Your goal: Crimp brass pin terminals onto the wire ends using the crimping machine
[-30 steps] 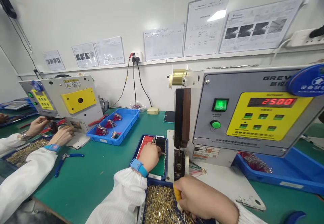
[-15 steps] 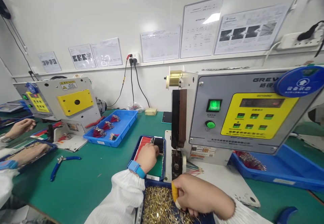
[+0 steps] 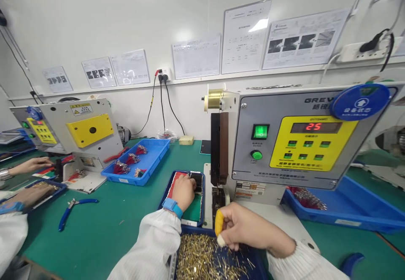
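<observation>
Your right grip (image 3: 243, 229), yellow-capped fingertips (image 3: 219, 223) pinched together, hangs just above loose brass terminals (image 3: 209, 257) in a navy tray (image 3: 257, 263); your left grip (image 3: 183, 193) lies curled on red and black wires (image 3: 198, 182) in another navy tray (image 3: 161, 204).

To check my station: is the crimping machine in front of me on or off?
On: the crimping machine has its green power switch lit, and its display shows red digits.

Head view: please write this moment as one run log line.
Left hand: in blue tray, on dark bundle | Right hand: yellow finger cot, above brass terminals | Nearby: crimping machine, display 25
</observation>
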The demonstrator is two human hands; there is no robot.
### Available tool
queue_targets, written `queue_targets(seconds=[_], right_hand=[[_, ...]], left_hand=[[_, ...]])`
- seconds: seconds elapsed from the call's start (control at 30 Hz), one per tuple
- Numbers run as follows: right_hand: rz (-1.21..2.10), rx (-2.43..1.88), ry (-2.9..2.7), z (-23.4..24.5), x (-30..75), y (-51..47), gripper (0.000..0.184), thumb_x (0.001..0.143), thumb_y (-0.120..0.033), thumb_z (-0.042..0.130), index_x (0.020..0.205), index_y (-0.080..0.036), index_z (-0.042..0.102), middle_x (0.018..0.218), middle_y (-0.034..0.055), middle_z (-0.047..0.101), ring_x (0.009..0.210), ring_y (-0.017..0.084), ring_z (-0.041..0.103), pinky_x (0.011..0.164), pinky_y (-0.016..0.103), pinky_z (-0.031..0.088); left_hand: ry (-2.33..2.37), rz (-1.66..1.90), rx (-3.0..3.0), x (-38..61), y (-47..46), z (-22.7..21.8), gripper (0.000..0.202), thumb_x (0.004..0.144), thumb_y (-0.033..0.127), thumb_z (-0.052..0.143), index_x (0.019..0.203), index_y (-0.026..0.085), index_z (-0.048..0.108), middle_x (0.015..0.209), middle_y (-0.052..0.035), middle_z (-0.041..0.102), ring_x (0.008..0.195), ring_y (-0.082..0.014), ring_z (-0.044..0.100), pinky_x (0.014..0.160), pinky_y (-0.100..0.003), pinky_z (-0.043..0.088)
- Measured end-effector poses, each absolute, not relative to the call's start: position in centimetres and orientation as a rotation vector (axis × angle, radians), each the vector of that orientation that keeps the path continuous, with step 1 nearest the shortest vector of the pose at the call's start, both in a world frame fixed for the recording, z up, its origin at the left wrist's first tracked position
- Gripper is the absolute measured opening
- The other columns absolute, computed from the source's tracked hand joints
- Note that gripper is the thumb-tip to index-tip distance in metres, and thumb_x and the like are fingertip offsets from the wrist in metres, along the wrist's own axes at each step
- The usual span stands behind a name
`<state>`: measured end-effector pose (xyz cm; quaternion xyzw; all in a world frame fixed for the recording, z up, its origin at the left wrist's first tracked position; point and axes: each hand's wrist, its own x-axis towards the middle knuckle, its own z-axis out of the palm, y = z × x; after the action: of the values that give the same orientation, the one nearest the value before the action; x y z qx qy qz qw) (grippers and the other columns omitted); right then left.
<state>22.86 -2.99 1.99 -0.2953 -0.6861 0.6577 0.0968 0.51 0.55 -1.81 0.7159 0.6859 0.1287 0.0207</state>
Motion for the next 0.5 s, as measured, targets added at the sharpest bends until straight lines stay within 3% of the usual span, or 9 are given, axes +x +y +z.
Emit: queue_targets(seconds=[0.2,0.5], right_hand=[[1.934,-0.806,-1.727,2.3,24.2,-1.8,0.024,0.062,-0.029,0.079,0.078,-0.013,0.07,0.067,0.001,0.066,0.055,0.009,0.057,0.057,0.022,0.047],[1.675,-0.927,-1.344,0.6,23.3,-0.4,0.047,0.056,-0.051,0.085,0.072,-0.013,0.064,0.062,0.0027,0.063,0.049,0.009,0.051,0.049,0.022,0.044]], left_hand=[[2.141,0.461,2.231,0.6,0.2,-1.6,0.021,0.087,0.009,0.047,0.081,0.015,0.067,0.09,-0.0089,0.062,0.093,-0.023,0.053,0.08,-0.033,0.038],[1.881,1.063,2.397,1.9,-1.9,-0.9,0.019,0.093,0.013,0.045,0.084,0.017,0.06,0.09,-0.0056,0.06,0.09,-0.0199,0.05,0.081,-0.032,0.041]])
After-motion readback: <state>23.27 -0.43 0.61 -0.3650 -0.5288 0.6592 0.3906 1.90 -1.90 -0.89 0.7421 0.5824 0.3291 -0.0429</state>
